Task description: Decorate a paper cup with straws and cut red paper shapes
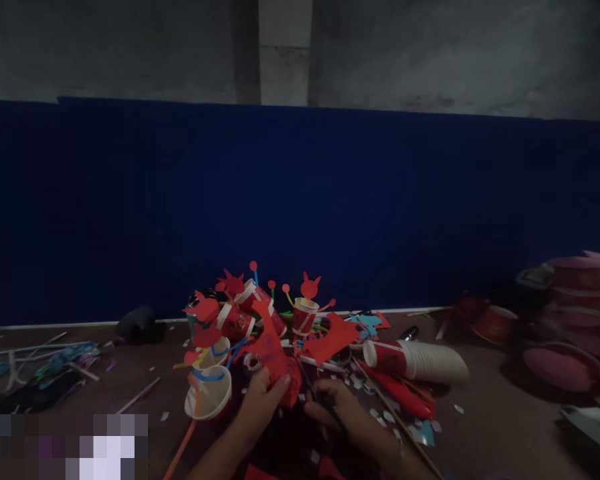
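My left hand (261, 404) grips a piece of red paper (274, 352) with dark drawn marks, its thumb lying on top. My right hand (336, 408) is closed around a pair of dark-handled scissors (316, 393), whose blades are at the right edge of the paper. Just left of my left hand stands a white paper cup (209, 395) with blue and orange straws. Behind the paper are several red-printed cups bearing red paper cutouts, among them an upright cup (305, 317) with an eared head shape. Another cut red sheet (332, 339) lies beyond my right hand.
To the right, a stack of paper cups (420, 362) lies on its side beside a red pouch-like thing (405, 395) and a long thin stick (397, 420). Paper scraps litter the brown table (145, 427). Pink and red bowl-like things (560, 367) crowd the far right. A blue panel (330, 200) rises behind.
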Tool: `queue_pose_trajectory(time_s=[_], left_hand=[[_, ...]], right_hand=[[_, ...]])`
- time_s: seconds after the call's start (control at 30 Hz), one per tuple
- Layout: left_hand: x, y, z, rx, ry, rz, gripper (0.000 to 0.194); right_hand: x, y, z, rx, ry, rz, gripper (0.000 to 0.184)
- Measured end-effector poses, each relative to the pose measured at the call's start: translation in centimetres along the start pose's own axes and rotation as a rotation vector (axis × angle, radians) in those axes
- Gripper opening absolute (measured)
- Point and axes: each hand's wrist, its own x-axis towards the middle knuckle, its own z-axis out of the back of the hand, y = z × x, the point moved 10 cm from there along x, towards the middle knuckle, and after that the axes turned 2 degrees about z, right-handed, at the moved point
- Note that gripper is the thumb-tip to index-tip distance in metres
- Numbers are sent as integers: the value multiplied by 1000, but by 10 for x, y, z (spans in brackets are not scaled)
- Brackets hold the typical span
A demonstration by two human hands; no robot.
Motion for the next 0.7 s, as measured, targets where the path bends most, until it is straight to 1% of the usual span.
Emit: queue_pose_trajectory(time_s=[0.17,0.27,0.5,0.63,0.7], left_hand=[[1,5,0,18,27,6,54],[2,8,1,20,32,6,53],[5,12,1,-4,57,7,54],[3,11,-1,-31,87,17,52],[1,9,-3,-53,95,19,51]], right_hand=[[-2,-2,-4,36,75,-17,40],[-4,0,-2,37,62,-16,41],[-10,11,4,-46,31,-43,44],[-8,4,0,19,95,-50,43],[-6,0,0,19,115,-45,42]])
